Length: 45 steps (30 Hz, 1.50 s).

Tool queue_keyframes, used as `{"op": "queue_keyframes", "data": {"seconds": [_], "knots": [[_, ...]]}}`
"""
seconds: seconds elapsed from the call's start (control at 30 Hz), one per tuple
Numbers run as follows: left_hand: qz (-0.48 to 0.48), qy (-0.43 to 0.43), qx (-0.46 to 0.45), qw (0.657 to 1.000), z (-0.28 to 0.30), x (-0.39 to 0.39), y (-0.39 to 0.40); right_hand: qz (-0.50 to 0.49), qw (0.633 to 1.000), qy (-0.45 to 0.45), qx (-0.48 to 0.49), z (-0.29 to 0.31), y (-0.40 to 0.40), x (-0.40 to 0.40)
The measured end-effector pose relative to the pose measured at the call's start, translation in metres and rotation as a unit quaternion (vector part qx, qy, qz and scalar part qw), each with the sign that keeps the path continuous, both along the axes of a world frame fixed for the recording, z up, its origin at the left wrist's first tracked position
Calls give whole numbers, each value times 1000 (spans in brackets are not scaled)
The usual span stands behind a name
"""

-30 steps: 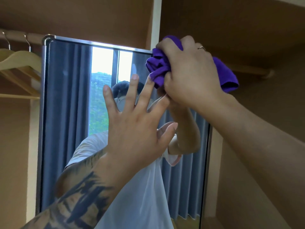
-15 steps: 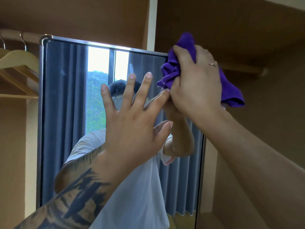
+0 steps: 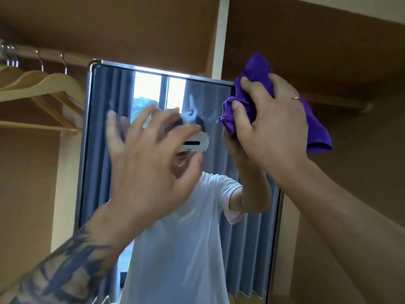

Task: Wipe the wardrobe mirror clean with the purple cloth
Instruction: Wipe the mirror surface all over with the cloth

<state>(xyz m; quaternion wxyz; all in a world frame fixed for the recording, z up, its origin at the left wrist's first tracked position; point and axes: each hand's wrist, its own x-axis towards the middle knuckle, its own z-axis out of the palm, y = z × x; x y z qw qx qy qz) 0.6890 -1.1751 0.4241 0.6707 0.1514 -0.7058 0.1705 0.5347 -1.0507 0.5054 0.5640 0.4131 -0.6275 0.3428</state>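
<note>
The purple cloth (image 3: pixel 258 93) sat bunched inside the right hand (image 3: pixel 271 128), its loose end hanging past the back of that hand on the outer side. The right hand's fingers were curled round the wad, gripping it against the upper right corner of the wardrobe mirror (image 3: pixel 105 150). To the inside of it, lower, the left hand (image 3: pixel 151 163) was raised before the glass with fingers spread and relaxed, holding nothing; motion blur hid whether its fingertips touched the mirror. Wooden hangers (image 3: pixel 43 86) hung beyond the left hand.
</note>
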Motion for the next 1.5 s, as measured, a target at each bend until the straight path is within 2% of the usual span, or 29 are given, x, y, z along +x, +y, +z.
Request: {"op": "queue_keyframes", "data": {"seconds": [0.13,0.23,0.43,0.63,0.83,0.93,1.07,1.17,1.23,1.3,1.37,1.4,1.5], "knots": [[-16,94,47,994,15,45,-36,-32,999,33,11,-7,-14,5],[-88,134,80,984,15,62,-58,-22,997,72,13,-5,-27,19],[-158,110,115,975,-6,64,-86,-8,995,103,0,-1,-57,55],[-298,168,191,920,-19,53,-94,-7,980,192,61,5,-83,78],[-307,167,178,920,-19,52,-93,52,948,282,134,9,-76,62],[-309,181,174,917,-21,48,-91,55,936,325,121,8,-67,47],[-324,206,179,906,-23,44,-88,97,955,253,117,15,-66,43],[-339,221,177,897,-22,42,-88,71,962,225,139,4,-77,50],[-348,219,191,891,-20,43,-85,60,939,285,185,-7,-83,53],[-374,211,210,878,-18,43,-84,46,899,354,251,-9,-85,56],[-392,216,225,866,-18,42,-84,51,879,378,285,0,-85,59],[-394,222,226,863,-18,40,-83,62,884,375,273,9,-85,61],[-393,226,228,862,-18,36,-79,99,929,300,192,30,-86,70]]}}
